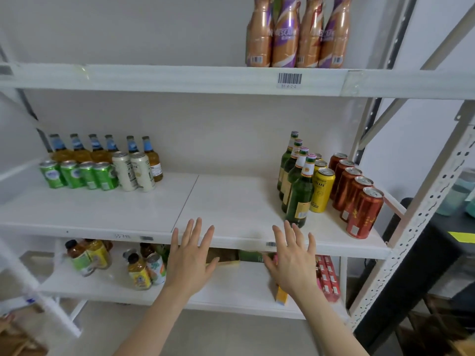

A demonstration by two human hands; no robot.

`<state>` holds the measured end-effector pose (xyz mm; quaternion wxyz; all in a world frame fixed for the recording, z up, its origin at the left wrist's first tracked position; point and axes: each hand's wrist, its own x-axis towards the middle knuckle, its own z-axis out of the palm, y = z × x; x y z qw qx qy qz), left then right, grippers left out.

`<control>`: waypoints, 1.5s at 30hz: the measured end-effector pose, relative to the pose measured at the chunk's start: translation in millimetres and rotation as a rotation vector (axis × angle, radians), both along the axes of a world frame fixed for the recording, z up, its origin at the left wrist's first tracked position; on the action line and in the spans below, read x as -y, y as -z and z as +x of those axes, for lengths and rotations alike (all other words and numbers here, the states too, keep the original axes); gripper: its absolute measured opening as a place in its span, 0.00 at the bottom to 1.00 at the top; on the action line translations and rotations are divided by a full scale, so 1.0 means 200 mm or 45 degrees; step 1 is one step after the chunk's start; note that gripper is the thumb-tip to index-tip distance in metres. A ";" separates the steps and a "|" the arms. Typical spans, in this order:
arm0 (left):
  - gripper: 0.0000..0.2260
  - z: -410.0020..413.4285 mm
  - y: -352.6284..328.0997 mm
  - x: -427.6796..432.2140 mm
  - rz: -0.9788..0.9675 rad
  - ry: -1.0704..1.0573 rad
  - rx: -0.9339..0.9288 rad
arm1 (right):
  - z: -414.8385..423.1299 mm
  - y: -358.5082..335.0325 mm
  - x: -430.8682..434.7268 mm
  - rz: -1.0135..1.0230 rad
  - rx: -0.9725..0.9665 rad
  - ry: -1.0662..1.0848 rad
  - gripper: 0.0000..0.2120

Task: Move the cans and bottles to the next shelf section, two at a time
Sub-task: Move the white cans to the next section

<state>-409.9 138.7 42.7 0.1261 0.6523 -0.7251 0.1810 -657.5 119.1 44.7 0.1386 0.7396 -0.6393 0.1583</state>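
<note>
On the middle shelf the right section holds a row of green glass bottles, yellow cans and red cans. The left section holds blue-labelled amber bottles, green cans and two white cans. My left hand and my right hand are both raised in front of the shelf's front edge, fingers spread, holding nothing. My right hand is just below and left of the nearest green bottle, not touching it.
The top shelf carries several copper-and-purple coffee bottles. The bottom shelf holds juice bottles, more small bottles, red packs and an orange box. A perforated steel upright stands at the right, a dark cabinet beyond it.
</note>
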 end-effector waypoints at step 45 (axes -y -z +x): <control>0.35 2.23 -0.10 1.00 0.339 -0.203 -0.011 | 2.35 -0.09 1.05 0.277 -0.056 -0.107 0.36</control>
